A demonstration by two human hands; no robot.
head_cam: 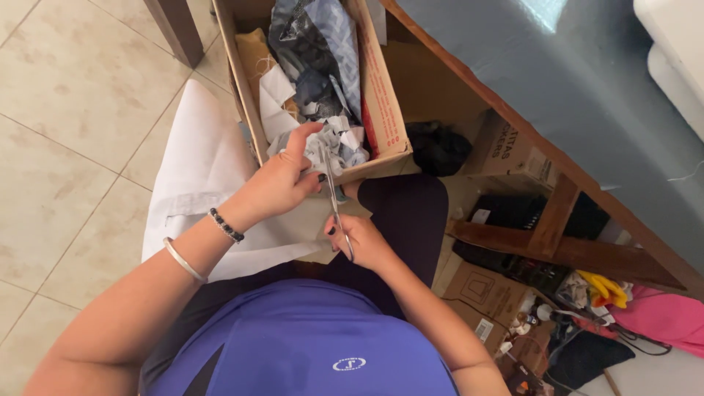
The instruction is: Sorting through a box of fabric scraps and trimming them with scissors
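My right hand (pixel 367 242) grips the handles of metal scissors (pixel 334 192), whose blades point up and away from me. My left hand (pixel 282 180) pinches the top of a beige piece of fabric (pixel 304 227) that lies across my lap, right beside the blades. The scissors meet the fabric near its upper edge. A white cloth (pixel 202 169) hangs over my left thigh down toward the floor. Two bracelets sit on my left wrist.
A cardboard box (pixel 381 103) full of fabric scraps stands on the tiled floor in front of my knees. To the right is a wooden table frame (pixel 557 213) with a grey top, with boxes, black items and pink cloth (pixel 664 315) under it.
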